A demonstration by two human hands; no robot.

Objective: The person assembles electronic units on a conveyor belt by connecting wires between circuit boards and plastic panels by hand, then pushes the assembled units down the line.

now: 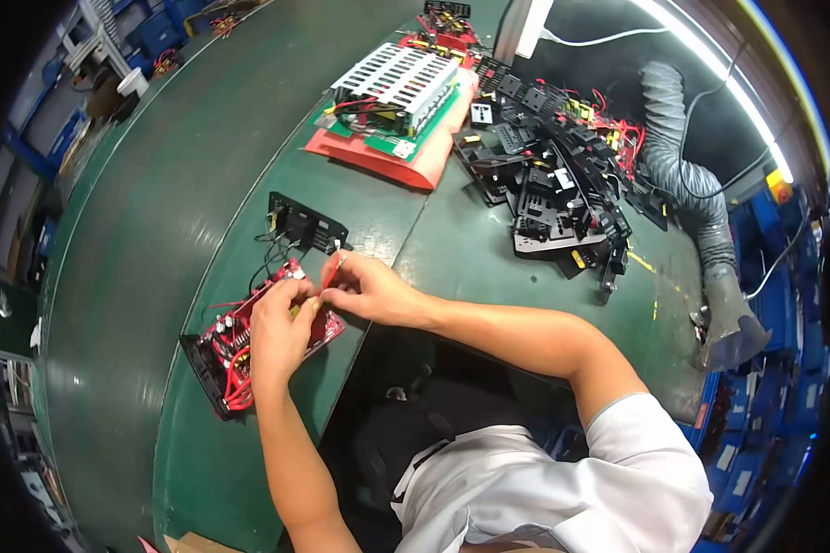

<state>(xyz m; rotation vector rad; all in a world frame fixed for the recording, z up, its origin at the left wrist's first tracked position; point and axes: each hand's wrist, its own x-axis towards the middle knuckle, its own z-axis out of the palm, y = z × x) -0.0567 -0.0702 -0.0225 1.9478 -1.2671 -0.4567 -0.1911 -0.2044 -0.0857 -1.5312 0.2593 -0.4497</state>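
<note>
A red circuit board [318, 343] with red wires and a black end panel [209, 373] lies on the green bench. My left hand [281, 332] is over the board, its thumb and fingers pinched together; what lies between them is hidden. Close beside it, my right hand [373, 290] pinches a short red wire [330, 275] with a pale tip standing up above the fingers. The fingertips of both hands nearly meet. Thin black wires run from the board to a black slotted panel [306, 224] just beyond the hands.
A metal-caged unit [397, 81] on a green board rests on red sheeting [378, 166]. At the right is a pile of black panels [553, 184] with wires. A flexible grey duct [682, 166] hangs beside it. Cardboard [194, 544] shows at the near edge.
</note>
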